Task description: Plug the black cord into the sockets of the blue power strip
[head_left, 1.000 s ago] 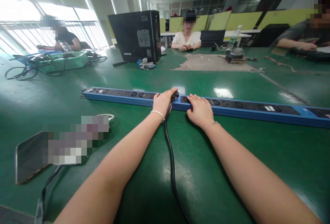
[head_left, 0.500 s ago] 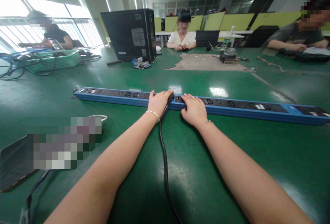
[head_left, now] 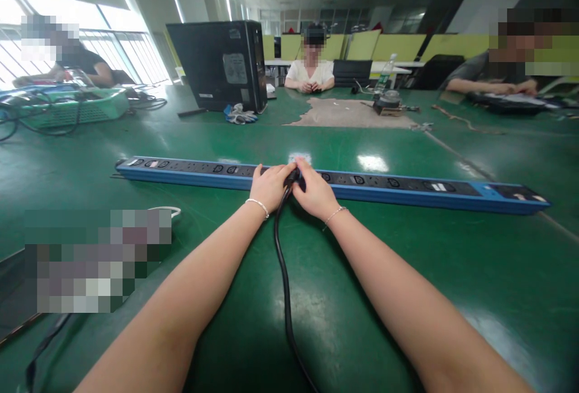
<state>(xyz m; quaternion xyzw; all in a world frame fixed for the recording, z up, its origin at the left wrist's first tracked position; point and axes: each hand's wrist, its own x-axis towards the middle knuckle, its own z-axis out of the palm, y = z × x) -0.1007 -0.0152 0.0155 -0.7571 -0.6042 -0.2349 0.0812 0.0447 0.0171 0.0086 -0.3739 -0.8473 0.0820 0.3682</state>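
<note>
A long blue power strip (head_left: 389, 195) with black sockets lies across the green table. My left hand (head_left: 270, 187) rests over its middle, fingers closed about the black plug (head_left: 293, 177) at the end of a thick black cable (head_left: 284, 278). From the other side my right hand (head_left: 315, 189) closes on the same plug, thumb near me and fingers beyond it. The plug sits at the strip's sockets, but my fingers hide its front, so how deep it is in cannot be seen. The cable runs down toward me between my forearms.
Left of my arms lies a blurred-out device (head_left: 97, 266) with a dark lead. A black computer case (head_left: 212, 73), gloves (head_left: 240, 114) and a green basket (head_left: 90, 108) of cables stand farther back. Three people sit around the table. A bottle (head_left: 386, 73) stands at the back right.
My right hand has slid left along the strip, from the sockets beside the plug onto the plug itself. My left hand stays at the plug. The whole view has shifted slightly.
</note>
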